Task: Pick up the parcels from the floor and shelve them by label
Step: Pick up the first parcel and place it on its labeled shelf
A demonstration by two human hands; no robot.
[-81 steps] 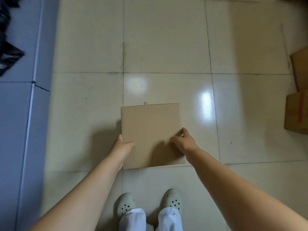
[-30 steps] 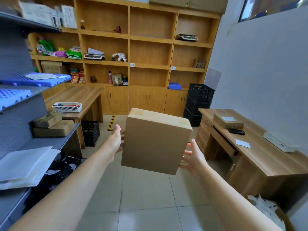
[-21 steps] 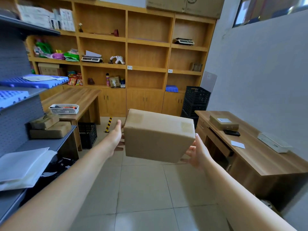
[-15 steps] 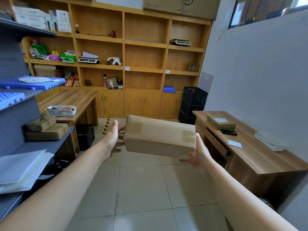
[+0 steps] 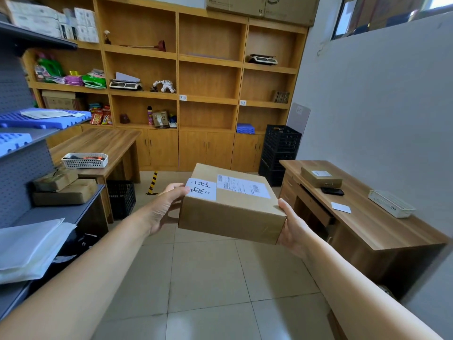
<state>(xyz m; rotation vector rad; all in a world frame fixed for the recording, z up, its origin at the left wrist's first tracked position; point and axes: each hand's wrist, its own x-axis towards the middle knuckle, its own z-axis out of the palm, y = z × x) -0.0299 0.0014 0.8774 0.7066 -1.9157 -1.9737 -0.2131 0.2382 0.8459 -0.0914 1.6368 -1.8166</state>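
Observation:
I hold a brown cardboard parcel (image 5: 230, 217) at chest height in front of me, between both hands. Its top face now shows a white handwritten label (image 5: 201, 191) at the left and a printed shipping label (image 5: 242, 187) at the right. My left hand (image 5: 165, 207) grips the parcel's left side, thumb on the handwritten label. My right hand (image 5: 293, 228) supports the right end from beside and below. A wooden wall shelf unit (image 5: 208, 101) stands ahead, with small white tags (image 5: 183, 97) on its shelf edges.
A grey metal rack (image 5: 27, 153) with parcels and blue trays runs along the left. A wooden table (image 5: 98, 146) with a white basket sits left ahead, a wooden desk (image 5: 362, 217) at the right, black crates (image 5: 279, 153) by the wall. Tiled floor lies between.
The parcel went from lying on the floor to held up in the air; over the last second it tipped from upright to flat, bringing its labelled face up.

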